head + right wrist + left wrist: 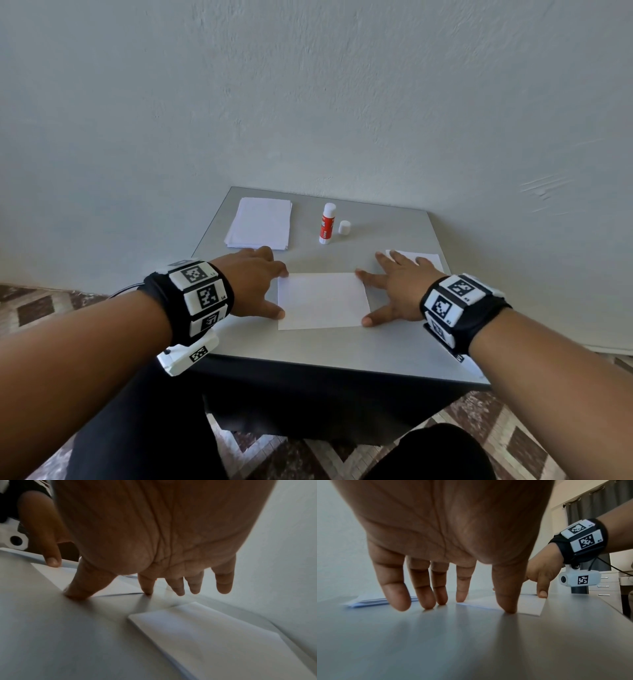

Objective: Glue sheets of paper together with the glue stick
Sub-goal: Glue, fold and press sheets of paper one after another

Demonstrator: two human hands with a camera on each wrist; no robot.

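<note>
White paper sheet [322, 300] between hands

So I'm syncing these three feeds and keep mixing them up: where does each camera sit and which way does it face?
Head: worn high, looking forward and down at the table; both forearms, the left hand and the right hand flank the sheet.
Left wrist: under the left palm, looking along the fingers across the table towards the right hand.
Right wrist: under the right palm, looking along the fingers towards the wall.
Shared: the sheet shows in all three.
</note>
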